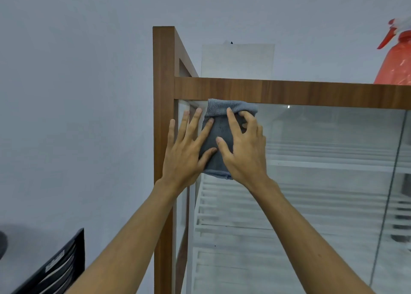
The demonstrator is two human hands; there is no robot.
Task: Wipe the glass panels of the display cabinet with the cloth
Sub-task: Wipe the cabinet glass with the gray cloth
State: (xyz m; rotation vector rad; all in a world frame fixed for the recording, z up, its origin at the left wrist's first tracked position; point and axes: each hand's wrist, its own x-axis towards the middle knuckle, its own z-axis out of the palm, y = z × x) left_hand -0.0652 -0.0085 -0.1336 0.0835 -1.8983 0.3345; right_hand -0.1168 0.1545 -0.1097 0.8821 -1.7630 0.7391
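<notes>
Right hand [242,153] grips folded grey cloth [219,135] at front glass panel [322,138] top-left corner; left hand [184,153] flat, spread. Wiping step; next, sweep rightward.

A plain pale wall [77,71] stands behind, a white sheet [238,60] fixed to it; a black slatted thing [60,269] sits low left.
</notes>
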